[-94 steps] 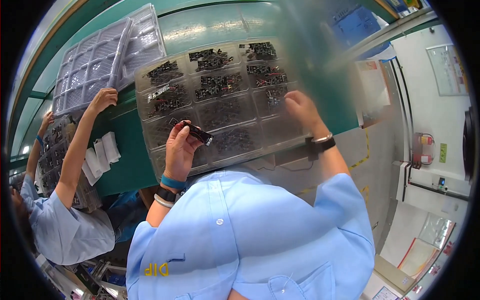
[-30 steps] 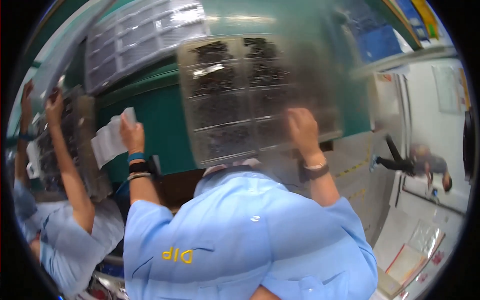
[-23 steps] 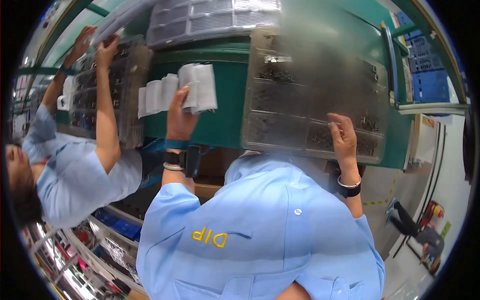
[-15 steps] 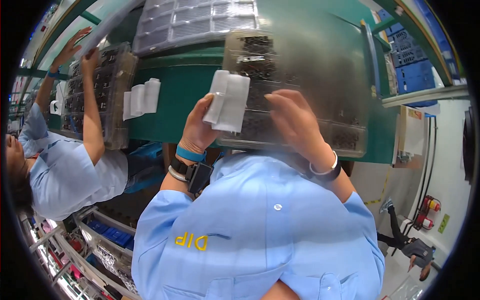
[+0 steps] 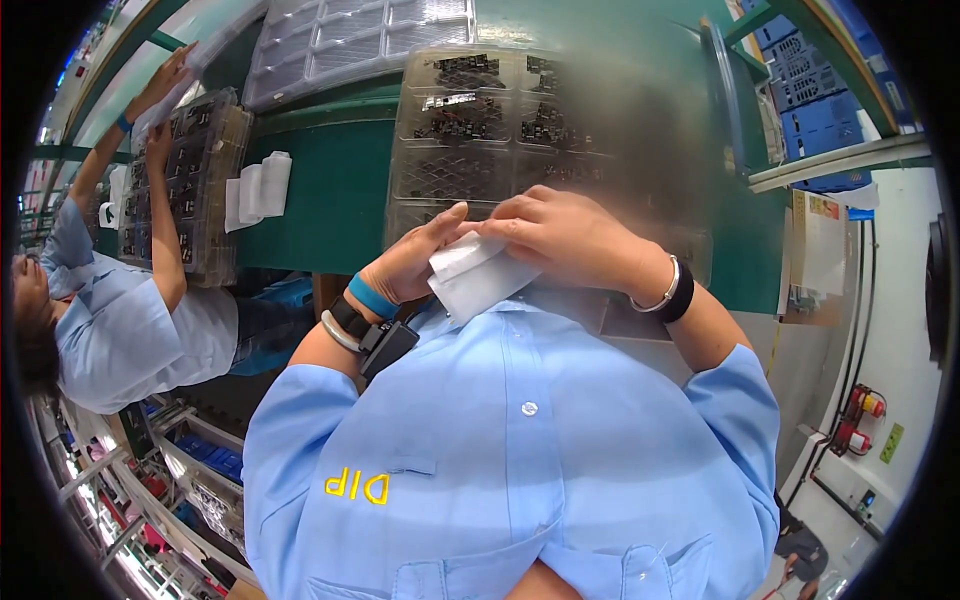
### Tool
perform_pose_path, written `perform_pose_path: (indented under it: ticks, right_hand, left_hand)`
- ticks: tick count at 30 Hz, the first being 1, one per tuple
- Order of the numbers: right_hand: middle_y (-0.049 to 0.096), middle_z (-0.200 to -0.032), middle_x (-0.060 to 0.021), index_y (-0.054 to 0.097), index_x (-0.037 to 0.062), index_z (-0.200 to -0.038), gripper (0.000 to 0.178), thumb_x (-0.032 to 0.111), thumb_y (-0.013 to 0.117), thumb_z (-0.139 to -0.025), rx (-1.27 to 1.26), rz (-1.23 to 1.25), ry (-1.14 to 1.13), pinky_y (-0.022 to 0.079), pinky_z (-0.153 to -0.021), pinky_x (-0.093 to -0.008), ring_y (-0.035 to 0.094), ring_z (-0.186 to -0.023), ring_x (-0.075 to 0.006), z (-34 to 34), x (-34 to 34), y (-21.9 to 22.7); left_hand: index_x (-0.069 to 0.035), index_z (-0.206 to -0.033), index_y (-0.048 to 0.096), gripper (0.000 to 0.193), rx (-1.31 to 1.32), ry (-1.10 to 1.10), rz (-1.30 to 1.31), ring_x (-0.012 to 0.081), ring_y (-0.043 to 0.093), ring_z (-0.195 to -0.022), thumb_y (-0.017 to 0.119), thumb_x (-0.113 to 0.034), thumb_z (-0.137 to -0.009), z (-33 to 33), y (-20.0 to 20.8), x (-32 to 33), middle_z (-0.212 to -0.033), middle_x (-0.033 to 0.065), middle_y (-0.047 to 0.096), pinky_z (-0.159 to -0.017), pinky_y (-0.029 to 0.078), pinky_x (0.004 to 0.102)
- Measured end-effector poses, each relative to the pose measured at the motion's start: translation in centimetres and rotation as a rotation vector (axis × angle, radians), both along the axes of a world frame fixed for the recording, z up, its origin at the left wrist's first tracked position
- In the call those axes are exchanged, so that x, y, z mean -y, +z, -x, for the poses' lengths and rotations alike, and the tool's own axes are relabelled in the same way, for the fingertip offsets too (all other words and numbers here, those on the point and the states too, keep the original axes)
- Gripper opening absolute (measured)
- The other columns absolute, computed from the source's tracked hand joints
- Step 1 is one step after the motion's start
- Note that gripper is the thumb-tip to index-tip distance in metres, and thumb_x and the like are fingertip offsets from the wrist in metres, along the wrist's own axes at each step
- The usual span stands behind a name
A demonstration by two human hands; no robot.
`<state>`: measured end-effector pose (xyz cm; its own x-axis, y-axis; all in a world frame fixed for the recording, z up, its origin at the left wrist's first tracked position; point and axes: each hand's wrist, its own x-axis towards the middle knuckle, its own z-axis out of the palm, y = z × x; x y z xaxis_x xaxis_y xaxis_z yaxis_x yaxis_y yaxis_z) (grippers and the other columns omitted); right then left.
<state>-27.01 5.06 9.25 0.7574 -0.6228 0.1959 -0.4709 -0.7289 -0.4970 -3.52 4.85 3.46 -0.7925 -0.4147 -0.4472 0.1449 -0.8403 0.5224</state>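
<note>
Green bench (image 5: 330, 200) ahead, both your left hand (image 5: 415, 262) and right hand (image 5: 565, 235) pinch a white paper slip (image 5: 475, 280) closed-fingered above the clear compartment tray (image 5: 480, 130); separating it likely needs a careful thumb peel.

Co-worker (image 5: 120, 320), blue crates (image 5: 810, 75)

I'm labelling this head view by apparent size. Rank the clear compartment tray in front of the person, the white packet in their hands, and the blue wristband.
1. clear compartment tray, by far the largest.
2. white packet, held by both hands; its nearness to the camera flatters it.
3. blue wristband, the smallest.
</note>
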Motion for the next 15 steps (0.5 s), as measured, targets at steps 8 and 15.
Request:
perform_pose_path:
  ticks: [8, 15]
  right_hand:
    - [0.062, -0.092, -0.0104, 0.060, 0.0105, -0.108, 0.023, 0.014, 0.061, -0.086, 0.141, -0.138, -0.294, 0.053, -0.067, -0.0375, 0.064, -0.079, -0.0285, 0.8, -1.6, -4.0]
    - [0.060, -0.085, -0.0107, 0.060, 0.0082, -0.104, 0.022, 0.016, 0.062, -0.084, 0.398, -0.303, -0.507, 0.051, -0.063, -0.0387, 0.063, -0.075, -0.0286, -2.3, -2.3, -5.2]
  left_hand:
    - [-0.011, -0.147, 0.024, 0.074, -0.251, 0.298, 0.086, 0.0241, 0.056, -0.112, 0.049, -0.055, -0.092, -0.4, -0.2, -1.2, -0.130, 0.0127, 0.051, -0.093, 0.048, 0.0368]
    - [-0.013, -0.147, 0.019, 0.078, 0.182, 0.620, 0.553, 0.0184, 0.049, -0.115, 0.065, -0.037, -0.089, 3.1, -0.6, -1.8, -0.131, 0.0090, 0.046, -0.094, 0.046, 0.0336]
